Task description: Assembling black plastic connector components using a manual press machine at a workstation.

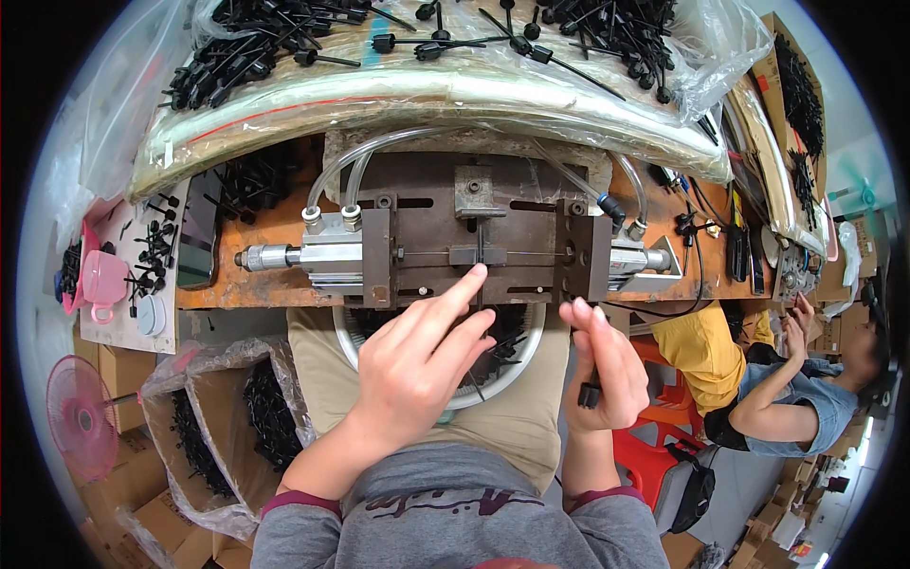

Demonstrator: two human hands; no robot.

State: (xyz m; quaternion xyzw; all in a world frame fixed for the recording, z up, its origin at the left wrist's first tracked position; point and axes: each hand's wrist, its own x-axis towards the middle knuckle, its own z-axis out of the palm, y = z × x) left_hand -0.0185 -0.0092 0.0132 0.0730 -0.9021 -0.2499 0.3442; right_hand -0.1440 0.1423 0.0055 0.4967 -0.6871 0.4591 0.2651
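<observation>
Left fingers: your left hand (417, 356) reaches outstretched, index fingertip at the small metal block (463, 255).
Right fingers: your right hand (611, 370) curls around a black part (590, 394).
Black rod (481, 232): at the fixture's (431, 180) middle.
Bowl (537, 346): below, black pieces (512, 332) inside.

Pink fan (82, 405) at left, pink cup (104, 280), red stool (642, 457), co-worker (782, 403) in yellow trousers (690, 346) at right
</observation>
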